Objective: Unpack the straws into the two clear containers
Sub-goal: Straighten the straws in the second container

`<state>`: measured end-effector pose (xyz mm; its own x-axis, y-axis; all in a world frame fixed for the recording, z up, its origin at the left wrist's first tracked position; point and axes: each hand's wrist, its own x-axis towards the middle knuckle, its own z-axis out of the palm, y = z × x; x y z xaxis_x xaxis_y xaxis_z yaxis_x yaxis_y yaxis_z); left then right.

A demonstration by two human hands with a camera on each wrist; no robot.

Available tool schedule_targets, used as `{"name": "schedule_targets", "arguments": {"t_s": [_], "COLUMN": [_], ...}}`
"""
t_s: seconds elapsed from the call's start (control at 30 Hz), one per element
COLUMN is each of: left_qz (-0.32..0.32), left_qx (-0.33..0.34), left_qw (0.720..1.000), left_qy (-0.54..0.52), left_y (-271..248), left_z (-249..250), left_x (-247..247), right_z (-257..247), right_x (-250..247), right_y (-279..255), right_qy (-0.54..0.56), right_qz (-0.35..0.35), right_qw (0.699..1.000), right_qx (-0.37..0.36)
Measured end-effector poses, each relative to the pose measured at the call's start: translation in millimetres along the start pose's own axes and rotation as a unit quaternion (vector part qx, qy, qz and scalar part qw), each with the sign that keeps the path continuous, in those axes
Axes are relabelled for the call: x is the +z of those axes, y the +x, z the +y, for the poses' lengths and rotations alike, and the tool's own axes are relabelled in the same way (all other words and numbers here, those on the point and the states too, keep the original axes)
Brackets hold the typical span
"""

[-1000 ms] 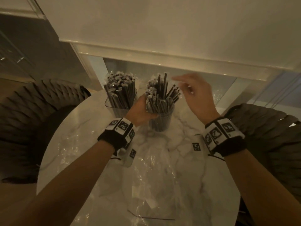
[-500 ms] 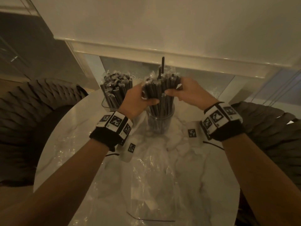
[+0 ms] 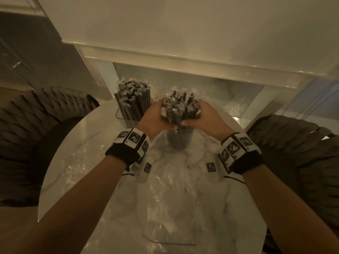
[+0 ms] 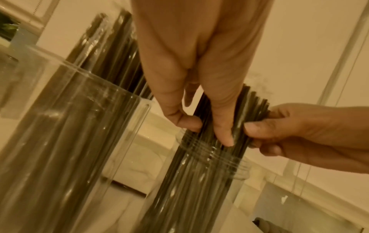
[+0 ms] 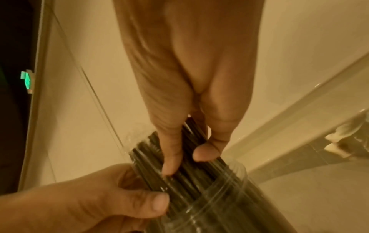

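Straws [image 3: 180,109] are basically all out of the packaging at this point, so going from nearest to farthest: closest to the person, under both forearms, the empty clear plastic bag [image 3: 165,208] is lying crumpled on the marble table [image 3: 60,180], looking emptied, though I can't tell for sure through the glare. Past the wrists, the left hand [image 3: 156,117] and right hand [image 3: 205,118] are both wrapping around the same bundle of dark, individually wrapped straws, one from each side, thumbs nearly meeting in front. Neither hand is loose, both are clasping the bundle just above the rim of the round clear jar [image 3: 180,139] sitting right below them. In the left wrist view the fingertips [image 4: 225,138] are pressing into the straws right at the jar's threaded neck [image 4: 209,156], and the right wrist view is showing the same squeeze from the other side [image 5: 171,162]. My guess is they're squeezing the bunch tight so it's staying narrow enough for that neck and the tops are evening out. The lower ends are already inside the jar. Just left of the left hand and a bit farther off, the square clear container [image 3: 124,118] is sitting packed with its own upright load of straws [image 3: 133,96], nobody touching it. Feels like nearly done, mostly tidying.
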<state>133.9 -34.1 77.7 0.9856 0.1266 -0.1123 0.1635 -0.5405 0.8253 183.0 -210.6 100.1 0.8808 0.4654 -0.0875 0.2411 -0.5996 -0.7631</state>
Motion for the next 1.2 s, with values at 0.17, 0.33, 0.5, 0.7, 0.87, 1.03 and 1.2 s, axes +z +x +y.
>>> {"name": "schedule_targets", "arguments": {"t_s": [0.17, 0.33, 0.5, 0.7, 0.87, 1.03, 1.2], "left_qz": [0.018, -0.022, 0.030, 0.044, 0.056, 0.019, -0.016], "left_qx": [0.026, 0.039, 0.011, -0.010, 0.043, 0.028, -0.006], "left_qw": [0.997, 0.991, 0.998, 0.999, 0.997, 0.998, 0.997], "left_qy": [0.067, 0.125, 0.049, 0.012, 0.035, 0.054, 0.072], "left_y": [14, 9, 2, -8, 10, 19, 20], "left_z": [9, 7, -2, -24, 4, 17, 10], "left_x": [2, 5, 8, 4, 12, 11, 4], "right_z": [-13, -20, -7, 25, 10, 9, 27], "right_x": [-18, -26, -24, -17, 1, -7, -16], "right_y": [23, 44, 33, -6, -10, 0, 6], "right_qy": [-0.016, -0.050, -0.018, 0.116, 0.071, 0.073, 0.052], "right_qz": [-0.006, -0.074, -0.051, 0.005, 0.002, -0.033, 0.058], "right_qw": [1.000, 0.995, 0.998, 0.992, 0.998, 0.997, 0.996], "right_qx": [0.006, 0.046, 0.023, 0.049, -0.001, 0.004, 0.033]}}
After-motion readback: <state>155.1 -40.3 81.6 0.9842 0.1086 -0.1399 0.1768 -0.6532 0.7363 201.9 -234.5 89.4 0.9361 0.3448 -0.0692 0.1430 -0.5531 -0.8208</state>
